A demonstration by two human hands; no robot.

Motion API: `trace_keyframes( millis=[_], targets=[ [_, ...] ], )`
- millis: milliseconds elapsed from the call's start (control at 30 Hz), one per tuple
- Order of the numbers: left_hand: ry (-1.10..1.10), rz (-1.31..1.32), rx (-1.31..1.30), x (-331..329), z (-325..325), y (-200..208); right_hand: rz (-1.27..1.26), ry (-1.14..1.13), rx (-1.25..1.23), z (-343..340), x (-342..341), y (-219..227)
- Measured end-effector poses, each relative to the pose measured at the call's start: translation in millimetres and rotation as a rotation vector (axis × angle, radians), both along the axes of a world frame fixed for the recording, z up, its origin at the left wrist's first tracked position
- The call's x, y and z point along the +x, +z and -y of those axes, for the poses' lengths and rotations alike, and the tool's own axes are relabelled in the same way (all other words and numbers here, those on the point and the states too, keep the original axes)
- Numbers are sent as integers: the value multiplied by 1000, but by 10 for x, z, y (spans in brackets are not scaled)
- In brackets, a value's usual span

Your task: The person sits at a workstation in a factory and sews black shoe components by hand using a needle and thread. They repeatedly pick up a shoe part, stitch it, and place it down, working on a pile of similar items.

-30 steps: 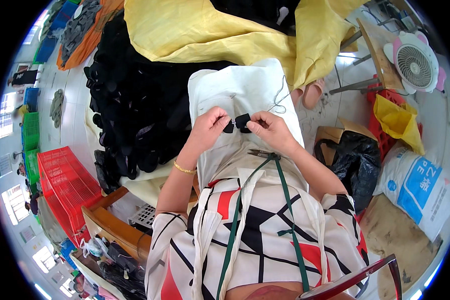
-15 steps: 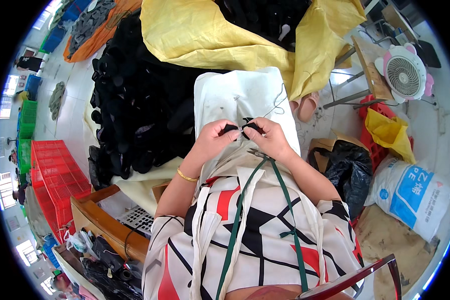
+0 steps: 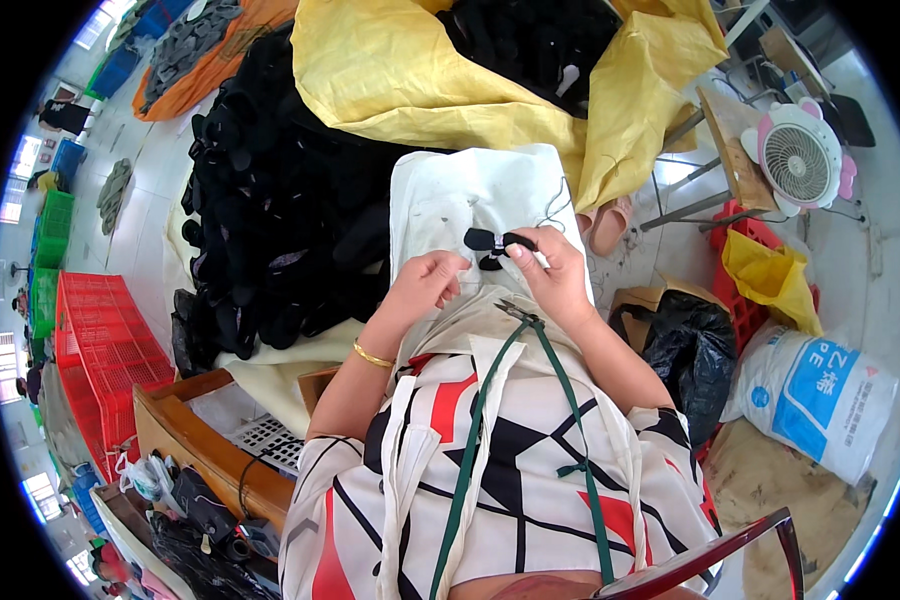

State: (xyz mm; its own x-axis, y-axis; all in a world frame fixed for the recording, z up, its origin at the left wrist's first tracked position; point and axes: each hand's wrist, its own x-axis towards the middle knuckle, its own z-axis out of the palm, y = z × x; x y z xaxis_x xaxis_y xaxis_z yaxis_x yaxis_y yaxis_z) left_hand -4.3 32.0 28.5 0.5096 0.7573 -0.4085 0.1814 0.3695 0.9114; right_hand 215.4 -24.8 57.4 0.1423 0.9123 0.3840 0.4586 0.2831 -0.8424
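My right hand (image 3: 556, 272) pinches a small black fabric piece (image 3: 480, 240), bow-like in outline, with a pale band at its middle. It is held over the white cloth (image 3: 435, 180) that covers my lap. To its left, clear of the piece, my left hand (image 3: 428, 284) has its fingers curled together; whether anything thin is between them I cannot make out. Small thread snips (image 3: 516, 312) hang on a green cord (image 3: 560, 375) just below the hands. A dark thread (image 3: 555, 205) lies on the cloth's right side.
A large heap of black fabric pieces (image 3: 270, 200) lies at the left. Ahead, a yellow sack (image 3: 390, 75) holds more black pieces. An open wooden drawer (image 3: 200, 420) and red crates (image 3: 115, 350) stand left; a black bag (image 3: 685, 345), white sack (image 3: 820, 395) and fan (image 3: 798, 157) are right.
My left hand has come off the black piece and moved slightly left and down. My right hand keeps hold of the piece, which now shows more fully.
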Motion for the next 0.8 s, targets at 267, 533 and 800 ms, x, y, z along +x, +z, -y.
trace_keyframes(
  millis=[267, 533, 800],
  targets=[
    [-53, 318, -223, 56, -48, 228, 357, 210, 142, 108, -11, 63],
    [-121, 132, 433, 175, 5, 134, -127, 154, -224, -1, -14, -111],
    [-188, 136, 481, 11, 101, 191, -138, 98, -136, 145, -254, -62]
  ],
)
